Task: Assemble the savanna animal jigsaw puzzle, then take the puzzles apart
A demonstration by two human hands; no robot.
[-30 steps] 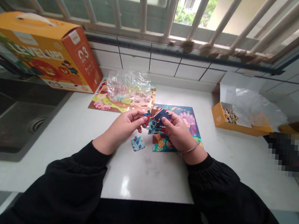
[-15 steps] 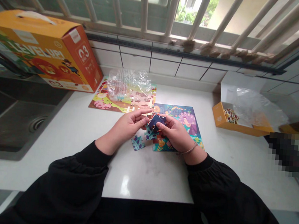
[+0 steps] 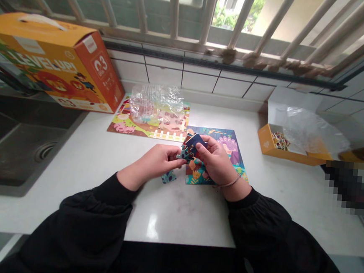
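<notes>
The right hand (image 3: 219,161) is clamped on a stack of puzzle pieces (image 3: 197,141), its thumb on the dark blue face of the top piece. The left hand (image 3: 158,160) contacts the stack's lower left edge; whether its fingers pinch a piece cannot be determined. 1 loose piece (image 3: 168,178) lies below and left of the grip, partly covered by the left hand. The blue-and-purple puzzle (image 3: 235,155) lies beneath and right of the grip. The farm-scene puzzle (image 3: 123,126), partly under clear wrap (image 3: 156,103), lies beyond and left.
</notes>
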